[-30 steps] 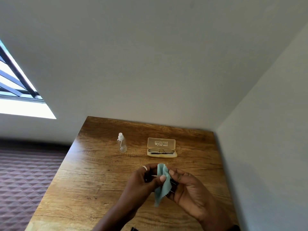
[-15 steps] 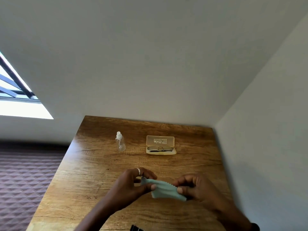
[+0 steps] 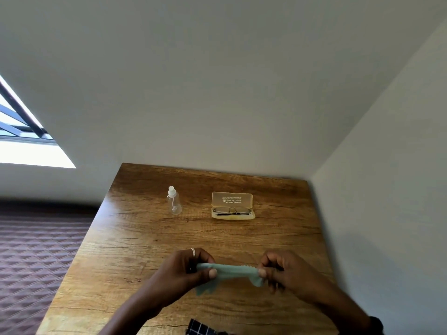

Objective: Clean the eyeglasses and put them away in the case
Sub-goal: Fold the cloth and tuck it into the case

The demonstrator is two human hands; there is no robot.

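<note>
A pale green cleaning cloth [image 3: 231, 272] is stretched flat between my two hands above the near part of the wooden table [image 3: 135, 238]. My left hand [image 3: 186, 269], with a ring on one finger, pinches the cloth's left end. The right end is pinched by my right hand [image 3: 280, 270]. Farther back, folded eyeglasses [image 3: 231, 210] lie in the tray of an open yellowish case [image 3: 232, 201], its lid standing up behind them. Neither hand touches the case.
A small clear spray bottle [image 3: 173, 200] stands upright left of the case. Walls close in behind the table and along its right side. A quilted dark surface [image 3: 36, 257] lies past the table's left edge. A checked dark fabric [image 3: 200, 329] shows at the near edge.
The cloth was bunched upright between my hands close together. My hands have moved apart and drawn it out flat and wide. The case and bottle have not moved.
</note>
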